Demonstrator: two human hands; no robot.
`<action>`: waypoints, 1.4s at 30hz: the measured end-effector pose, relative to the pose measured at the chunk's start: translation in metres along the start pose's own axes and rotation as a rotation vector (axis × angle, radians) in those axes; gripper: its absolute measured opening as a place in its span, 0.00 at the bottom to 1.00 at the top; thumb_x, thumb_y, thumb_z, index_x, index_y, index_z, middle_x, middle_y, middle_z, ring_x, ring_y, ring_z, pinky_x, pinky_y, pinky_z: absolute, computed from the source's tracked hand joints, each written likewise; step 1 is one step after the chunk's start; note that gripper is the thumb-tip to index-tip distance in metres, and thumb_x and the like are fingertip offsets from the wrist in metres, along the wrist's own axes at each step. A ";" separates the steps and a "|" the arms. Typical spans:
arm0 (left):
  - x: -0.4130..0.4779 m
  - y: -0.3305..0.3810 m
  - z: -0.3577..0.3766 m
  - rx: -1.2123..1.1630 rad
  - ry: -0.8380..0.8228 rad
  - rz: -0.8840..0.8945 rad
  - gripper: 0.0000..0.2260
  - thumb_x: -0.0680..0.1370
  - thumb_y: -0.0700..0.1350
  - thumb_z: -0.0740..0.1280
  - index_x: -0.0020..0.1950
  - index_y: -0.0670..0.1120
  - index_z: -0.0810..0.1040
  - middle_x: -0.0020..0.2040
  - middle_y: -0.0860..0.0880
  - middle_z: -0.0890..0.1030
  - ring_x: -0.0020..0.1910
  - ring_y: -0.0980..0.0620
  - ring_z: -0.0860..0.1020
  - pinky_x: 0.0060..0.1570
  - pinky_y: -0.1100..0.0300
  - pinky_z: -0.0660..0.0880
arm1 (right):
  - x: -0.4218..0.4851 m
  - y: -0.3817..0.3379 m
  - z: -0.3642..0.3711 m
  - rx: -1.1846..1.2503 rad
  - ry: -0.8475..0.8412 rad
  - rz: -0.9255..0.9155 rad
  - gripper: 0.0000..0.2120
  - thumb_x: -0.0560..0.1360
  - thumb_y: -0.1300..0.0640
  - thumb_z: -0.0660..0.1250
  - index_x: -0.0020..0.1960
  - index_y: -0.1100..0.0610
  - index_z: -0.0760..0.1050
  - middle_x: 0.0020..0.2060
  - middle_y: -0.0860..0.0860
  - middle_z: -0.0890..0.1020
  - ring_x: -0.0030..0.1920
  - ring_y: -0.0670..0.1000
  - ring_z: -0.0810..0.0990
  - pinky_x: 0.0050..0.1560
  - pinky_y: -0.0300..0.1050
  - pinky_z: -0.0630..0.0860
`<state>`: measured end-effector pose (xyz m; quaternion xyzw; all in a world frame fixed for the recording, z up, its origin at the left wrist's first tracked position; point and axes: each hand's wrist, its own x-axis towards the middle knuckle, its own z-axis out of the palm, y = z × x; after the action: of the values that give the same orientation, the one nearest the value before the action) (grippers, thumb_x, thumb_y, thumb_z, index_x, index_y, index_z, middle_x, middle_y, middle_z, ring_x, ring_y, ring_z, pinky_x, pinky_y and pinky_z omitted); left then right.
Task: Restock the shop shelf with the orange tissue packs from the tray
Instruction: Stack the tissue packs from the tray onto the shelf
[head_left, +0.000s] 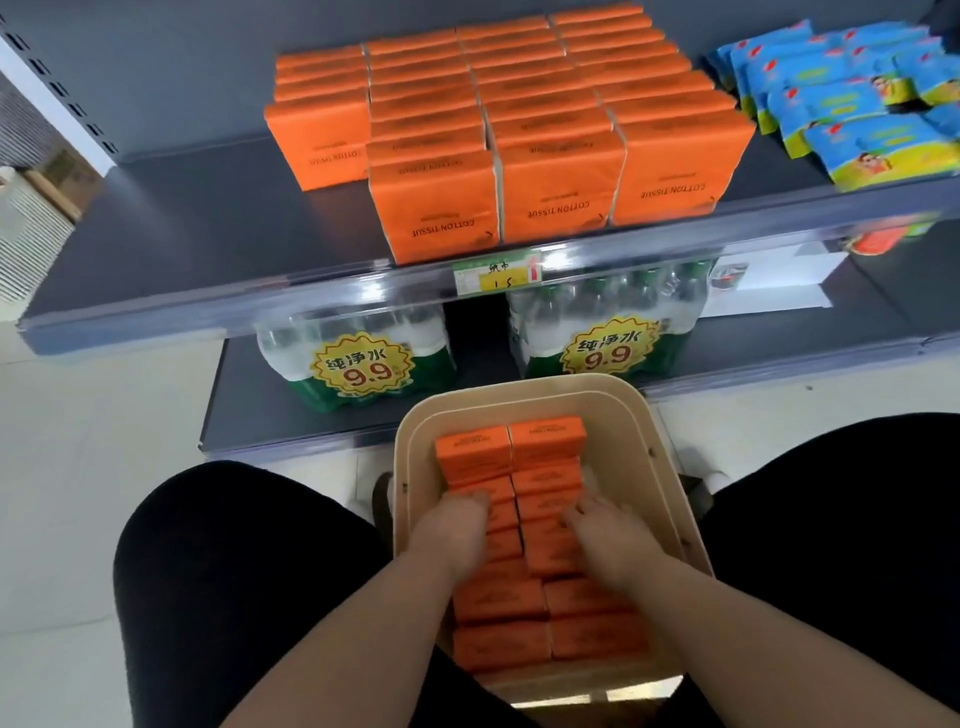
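Two columns of packs (548, 441) stand on edge in the tray (618, 415), which sits on the floor between the person's knees, just in front of the shelf (208, 218). The tray is close to full.

**Hands.** Both reach down into the tray. The left hand (457, 525) lies on the left column and the right hand (608, 540) on the right column. The fingers of each are bent down over the far edge of the packs beneath it. The thumbs are hidden, so how many packs each hand holds cannot be told.

**Shelf.** The shelf stock (556, 182) stands in four rows running front to back. Three rows reach the front lip above the price tag (496, 278). The leftmost row stops short of the lip, and bare shelf lies to its left. Blue packets (857, 104) lie at the far right, and water bottles (358, 358) sit on the level below.

**Step in hand.** This is judged to be the pick-up from the tray, early in the task, since most packs are not yet shelved.

**Next move.** Each hand must clamp its packs firmly enough that none slips out, then lift them clear of the tray wall. The packs then go up over the shelf lip and should be set upright, probably at the front of the short left row or on the bare shelf beside it.
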<state>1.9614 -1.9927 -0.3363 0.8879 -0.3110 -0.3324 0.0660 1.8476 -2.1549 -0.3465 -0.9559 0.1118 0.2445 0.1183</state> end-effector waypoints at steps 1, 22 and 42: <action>0.000 0.001 0.000 -0.002 -0.001 0.001 0.09 0.77 0.46 0.62 0.57 0.51 0.73 0.56 0.49 0.78 0.54 0.48 0.78 0.54 0.51 0.76 | 0.003 -0.001 0.002 -0.002 -0.011 -0.003 0.17 0.79 0.58 0.56 0.67 0.53 0.67 0.67 0.53 0.69 0.69 0.55 0.65 0.65 0.49 0.64; -0.011 -0.001 0.003 0.055 -0.048 -0.023 0.10 0.79 0.41 0.59 0.58 0.47 0.73 0.59 0.47 0.78 0.58 0.47 0.76 0.53 0.56 0.71 | 0.027 -0.002 0.029 0.170 -0.087 0.086 0.17 0.80 0.49 0.56 0.67 0.51 0.63 0.64 0.52 0.74 0.64 0.55 0.72 0.64 0.51 0.66; 0.009 0.008 0.033 0.222 -0.417 -0.009 0.23 0.74 0.47 0.71 0.67 0.44 0.70 0.67 0.43 0.72 0.65 0.44 0.72 0.64 0.54 0.69 | 0.005 -0.005 -0.003 0.074 0.135 0.052 0.21 0.78 0.59 0.57 0.69 0.46 0.62 0.66 0.48 0.72 0.66 0.52 0.69 0.61 0.50 0.66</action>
<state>1.9416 -2.0018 -0.3642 0.8034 -0.3485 -0.4725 -0.0992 1.8545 -2.1518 -0.3458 -0.9619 0.1531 0.1783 0.1396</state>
